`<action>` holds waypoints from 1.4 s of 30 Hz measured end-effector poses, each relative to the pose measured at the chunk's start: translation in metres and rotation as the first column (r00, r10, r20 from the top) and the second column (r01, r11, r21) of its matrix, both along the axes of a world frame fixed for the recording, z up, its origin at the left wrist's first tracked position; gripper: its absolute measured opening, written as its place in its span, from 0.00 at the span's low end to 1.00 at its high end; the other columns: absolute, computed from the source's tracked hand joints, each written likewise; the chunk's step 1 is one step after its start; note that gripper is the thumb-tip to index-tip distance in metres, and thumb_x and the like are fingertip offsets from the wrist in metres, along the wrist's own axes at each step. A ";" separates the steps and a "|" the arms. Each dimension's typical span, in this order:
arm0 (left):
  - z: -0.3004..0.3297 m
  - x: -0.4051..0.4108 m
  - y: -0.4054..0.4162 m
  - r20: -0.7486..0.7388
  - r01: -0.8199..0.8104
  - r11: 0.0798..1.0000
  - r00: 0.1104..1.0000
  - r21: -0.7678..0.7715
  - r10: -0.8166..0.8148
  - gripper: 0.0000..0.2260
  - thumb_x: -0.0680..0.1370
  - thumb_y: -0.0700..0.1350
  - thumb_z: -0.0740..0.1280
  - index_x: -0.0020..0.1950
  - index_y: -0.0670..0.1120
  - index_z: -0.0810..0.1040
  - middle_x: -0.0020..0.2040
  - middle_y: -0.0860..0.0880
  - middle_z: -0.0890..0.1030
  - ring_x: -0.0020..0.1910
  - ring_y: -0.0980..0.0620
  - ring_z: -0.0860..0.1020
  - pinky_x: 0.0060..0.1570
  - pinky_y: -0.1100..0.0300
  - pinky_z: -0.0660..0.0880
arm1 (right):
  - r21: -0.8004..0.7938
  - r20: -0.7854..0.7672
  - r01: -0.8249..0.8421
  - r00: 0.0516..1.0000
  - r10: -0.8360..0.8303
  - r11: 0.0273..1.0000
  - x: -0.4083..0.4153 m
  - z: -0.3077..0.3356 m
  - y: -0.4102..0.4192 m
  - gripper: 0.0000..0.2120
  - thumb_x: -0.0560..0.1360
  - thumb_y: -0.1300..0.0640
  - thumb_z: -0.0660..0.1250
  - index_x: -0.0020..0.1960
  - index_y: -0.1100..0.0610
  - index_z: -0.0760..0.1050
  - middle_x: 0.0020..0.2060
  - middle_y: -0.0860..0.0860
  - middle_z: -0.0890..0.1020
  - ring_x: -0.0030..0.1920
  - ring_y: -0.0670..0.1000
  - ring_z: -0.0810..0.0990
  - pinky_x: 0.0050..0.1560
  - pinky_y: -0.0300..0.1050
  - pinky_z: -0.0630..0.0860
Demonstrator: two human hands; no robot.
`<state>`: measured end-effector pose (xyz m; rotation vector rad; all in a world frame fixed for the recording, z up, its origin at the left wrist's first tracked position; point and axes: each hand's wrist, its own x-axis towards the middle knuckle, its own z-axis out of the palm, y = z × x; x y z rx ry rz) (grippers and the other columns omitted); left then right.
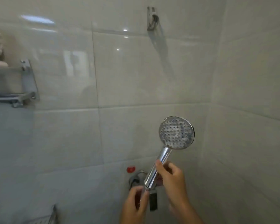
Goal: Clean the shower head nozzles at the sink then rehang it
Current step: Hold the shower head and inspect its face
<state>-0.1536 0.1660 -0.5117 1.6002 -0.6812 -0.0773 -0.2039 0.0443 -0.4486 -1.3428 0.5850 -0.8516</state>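
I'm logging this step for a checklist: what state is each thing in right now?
shower head: off the wall, upright, nozzle face toward the camera
wall bracket: empty
right hand: grips the chrome handle
left hand: pinches the fitting at the handle's base
towel rack: mounted, something pale on top

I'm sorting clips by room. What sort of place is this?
Most likely a bathroom shower area: glossy tiled walls, a chrome shower head held in the right hand, and an empty wall bracket above.
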 end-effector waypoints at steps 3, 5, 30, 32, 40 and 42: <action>-0.060 -0.029 0.017 -0.076 -0.066 0.997 0.995 0.046 0.069 0.07 0.72 0.51 0.70 0.46 0.63 0.76 0.35 0.57 0.82 0.31 0.63 0.76 0.38 0.64 0.74 | 0.131 -0.072 0.049 0.997 -0.040 0.990 -0.018 -0.064 0.025 0.12 0.77 0.56 0.70 0.44 0.66 0.79 0.39 0.65 0.83 0.37 0.55 0.81 0.46 0.61 0.81; -0.098 -0.043 0.031 -0.103 -0.070 0.987 0.991 0.141 0.085 0.09 0.69 0.56 0.70 0.48 0.64 0.75 0.40 0.53 0.82 0.36 0.59 0.79 0.41 0.59 0.76 | 0.192 -0.127 0.097 0.989 -0.073 0.977 -0.030 -0.097 0.041 0.13 0.78 0.55 0.69 0.45 0.67 0.79 0.42 0.67 0.83 0.38 0.54 0.81 0.44 0.57 0.81; -0.163 -0.103 0.083 -0.389 0.143 0.933 0.921 0.331 -0.003 0.14 0.82 0.50 0.60 0.42 0.48 0.79 0.30 0.53 0.73 0.26 0.60 0.69 0.29 0.66 0.65 | 0.403 -0.180 0.081 0.984 -0.008 0.911 -0.081 -0.195 0.095 0.09 0.83 0.58 0.59 0.56 0.65 0.72 0.46 0.61 0.83 0.41 0.57 0.87 0.38 0.50 0.82; -0.165 -0.105 0.087 -0.361 0.166 0.947 0.931 0.274 -0.058 0.05 0.78 0.49 0.67 0.49 0.49 0.76 0.36 0.52 0.78 0.31 0.60 0.74 0.33 0.67 0.71 | 0.416 -0.180 0.100 0.983 -0.026 0.904 -0.080 -0.195 0.095 0.09 0.83 0.58 0.59 0.56 0.63 0.72 0.46 0.61 0.83 0.41 0.58 0.87 0.38 0.50 0.82; -0.173 -0.102 0.084 -0.139 0.045 0.884 0.990 0.466 0.023 0.13 0.82 0.52 0.58 0.42 0.51 0.76 0.30 0.51 0.75 0.29 0.57 0.73 0.32 0.57 0.71 | 0.424 -0.170 0.132 0.983 -0.064 0.896 -0.080 -0.193 0.093 0.07 0.83 0.59 0.59 0.55 0.61 0.73 0.46 0.59 0.84 0.42 0.59 0.87 0.43 0.54 0.83; -0.171 -0.104 0.084 -0.145 0.066 0.902 0.989 0.427 -0.003 0.09 0.80 0.54 0.61 0.43 0.53 0.75 0.31 0.52 0.76 0.30 0.58 0.73 0.31 0.62 0.69 | 0.416 -0.167 0.143 0.983 -0.079 0.898 -0.080 -0.192 0.093 0.07 0.83 0.59 0.58 0.55 0.61 0.72 0.45 0.59 0.84 0.41 0.59 0.87 0.41 0.53 0.83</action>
